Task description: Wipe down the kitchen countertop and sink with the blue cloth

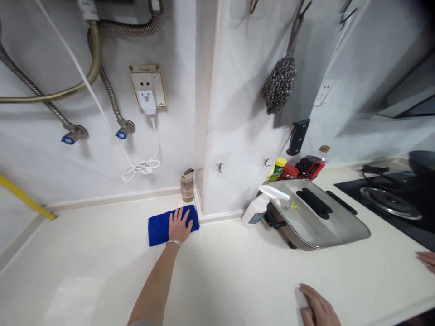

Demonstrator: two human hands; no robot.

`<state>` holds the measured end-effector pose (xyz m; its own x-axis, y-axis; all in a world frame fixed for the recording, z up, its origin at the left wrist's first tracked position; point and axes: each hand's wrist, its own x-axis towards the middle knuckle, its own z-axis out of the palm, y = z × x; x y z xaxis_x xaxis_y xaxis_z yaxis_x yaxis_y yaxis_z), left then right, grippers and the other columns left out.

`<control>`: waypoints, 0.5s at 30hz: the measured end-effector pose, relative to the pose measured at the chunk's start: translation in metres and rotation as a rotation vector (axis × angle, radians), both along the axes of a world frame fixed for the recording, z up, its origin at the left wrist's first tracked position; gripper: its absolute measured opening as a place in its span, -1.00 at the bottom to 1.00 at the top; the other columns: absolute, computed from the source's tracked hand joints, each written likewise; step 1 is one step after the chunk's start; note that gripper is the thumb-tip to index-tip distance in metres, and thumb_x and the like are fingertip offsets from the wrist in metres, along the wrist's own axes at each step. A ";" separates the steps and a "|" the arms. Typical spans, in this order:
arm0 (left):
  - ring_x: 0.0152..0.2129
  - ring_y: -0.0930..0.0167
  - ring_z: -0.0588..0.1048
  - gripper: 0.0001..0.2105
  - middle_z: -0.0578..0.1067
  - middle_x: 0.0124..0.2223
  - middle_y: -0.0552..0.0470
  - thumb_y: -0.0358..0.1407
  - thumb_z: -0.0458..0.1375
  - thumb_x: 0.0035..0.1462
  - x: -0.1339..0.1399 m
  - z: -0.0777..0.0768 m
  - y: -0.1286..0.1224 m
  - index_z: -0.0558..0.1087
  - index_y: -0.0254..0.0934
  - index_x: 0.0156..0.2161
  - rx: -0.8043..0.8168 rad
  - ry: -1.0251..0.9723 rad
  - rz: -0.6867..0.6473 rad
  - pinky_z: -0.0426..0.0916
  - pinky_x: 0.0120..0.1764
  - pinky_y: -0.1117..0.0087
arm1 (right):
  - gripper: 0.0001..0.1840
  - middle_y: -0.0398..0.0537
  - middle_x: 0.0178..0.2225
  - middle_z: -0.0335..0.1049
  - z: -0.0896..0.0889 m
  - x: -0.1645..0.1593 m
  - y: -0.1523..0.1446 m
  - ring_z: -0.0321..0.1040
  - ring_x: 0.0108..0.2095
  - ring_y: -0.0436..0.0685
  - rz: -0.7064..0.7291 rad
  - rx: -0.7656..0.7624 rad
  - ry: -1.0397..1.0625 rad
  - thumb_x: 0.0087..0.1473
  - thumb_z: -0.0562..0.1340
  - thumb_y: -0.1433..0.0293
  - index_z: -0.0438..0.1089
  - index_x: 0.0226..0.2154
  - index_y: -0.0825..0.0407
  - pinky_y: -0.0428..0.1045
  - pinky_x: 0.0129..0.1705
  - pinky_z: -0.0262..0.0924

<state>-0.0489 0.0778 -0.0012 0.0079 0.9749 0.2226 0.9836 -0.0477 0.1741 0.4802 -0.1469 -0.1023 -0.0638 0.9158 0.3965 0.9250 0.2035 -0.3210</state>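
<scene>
My left hand (179, 227) lies flat on a folded blue cloth (158, 228), palm down with the fingers spread. The cloth is on the white countertop (220, 276), close to the wall corner. Just behind the cloth stands a small brownish clear bottle (187, 188) with a dark lid. At the bottom edge of the view, my right hand (319, 308) rests at the countertop with its fingers loosely extended, holding nothing visible; part of it is cut off. In front of it, farther back, are a white spray bottle (256, 210) and a lidded electric pan (326, 226).
Another person's hand (427, 260) shows at the right edge. A cooktop (384, 199) and several jars, including a red-lidded jar (290, 172), stand behind the pan. A cleaver (299, 136) and a steel scrubber (280, 83) hang on the wall. A white cord (142, 165) dangles left.
</scene>
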 end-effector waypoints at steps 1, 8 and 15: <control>0.35 0.13 0.07 -0.49 0.13 0.41 -0.08 -0.09 -0.02 0.32 0.000 0.000 -0.007 0.22 -0.09 0.33 -0.003 0.002 -0.018 -0.06 0.34 -0.08 | -0.56 0.07 0.11 0.34 -0.001 0.000 0.001 0.30 0.10 0.35 -0.002 -0.004 0.007 0.20 0.04 0.23 0.25 0.10 -0.02 0.26 0.08 0.26; 0.34 0.17 0.10 -0.48 0.15 0.40 -0.06 -0.12 -0.01 0.33 -0.007 0.002 -0.074 0.14 -0.03 0.36 0.030 0.055 -0.258 0.04 0.31 -0.07 | -0.56 0.09 0.08 0.37 -0.007 -0.001 0.005 0.33 0.08 0.36 0.008 0.047 0.024 0.19 0.04 0.22 0.27 0.07 0.01 0.28 0.08 0.29; 0.35 0.18 0.09 -0.44 0.06 0.43 0.00 -0.15 -0.04 0.35 -0.021 -0.007 -0.158 -0.04 0.05 0.40 0.089 0.144 -0.337 0.13 0.28 -0.07 | -0.53 0.07 0.08 0.39 -0.008 0.000 0.008 0.35 0.07 0.36 0.021 0.071 0.054 0.15 0.07 0.21 0.34 0.06 0.03 0.27 0.03 0.37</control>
<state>-0.0695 -0.0802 -0.0084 0.3620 0.8894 0.2793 0.9243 -0.3813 0.0163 0.4802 -0.1392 -0.1107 -0.0596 0.8839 0.4639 0.9020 0.2468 -0.3543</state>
